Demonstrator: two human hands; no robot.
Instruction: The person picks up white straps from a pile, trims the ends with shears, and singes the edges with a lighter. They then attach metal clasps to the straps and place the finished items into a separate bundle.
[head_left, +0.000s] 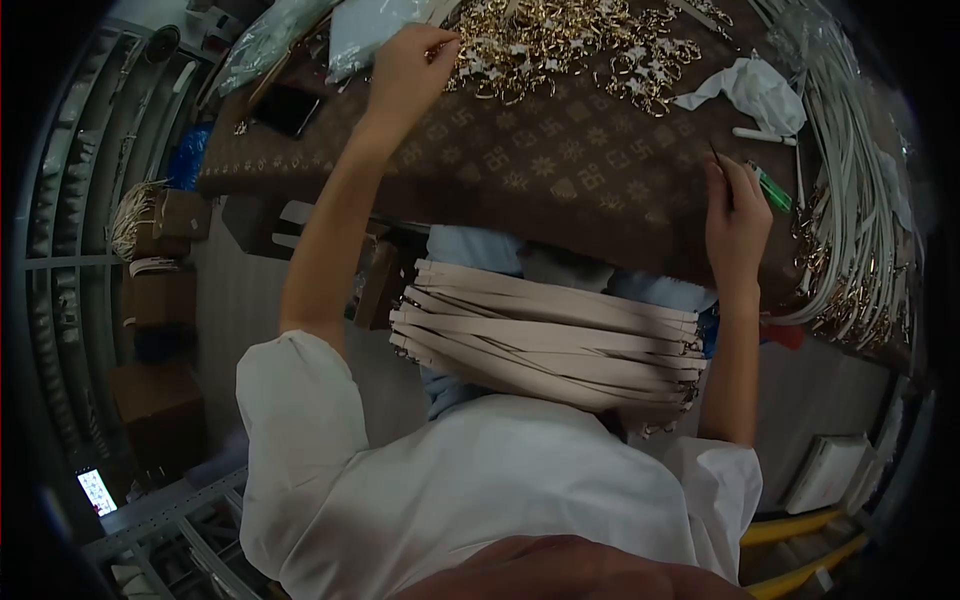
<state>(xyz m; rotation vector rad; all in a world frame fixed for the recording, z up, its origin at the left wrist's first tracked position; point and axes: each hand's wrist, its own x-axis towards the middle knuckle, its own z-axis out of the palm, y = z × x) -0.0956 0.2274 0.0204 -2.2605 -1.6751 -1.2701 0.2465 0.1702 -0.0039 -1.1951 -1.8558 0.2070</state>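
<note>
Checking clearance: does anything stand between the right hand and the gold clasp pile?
Nothing visible on the shortest line from right hand to gold clasp pile, just patterned cloth; the crumpled white sheet lies right of it.

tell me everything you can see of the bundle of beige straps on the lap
The bundle of beige straps lies crosswise over the light blue trousers, between the white shirt and the table's edge. The straps are long, flat, smooth and leather-like, layered, with some crossing and dark gaps between. Small, dark, metallic-looking fittings show at both ends. The left hand and right hand are both off it. Whether anything ties it is unclear.
</note>
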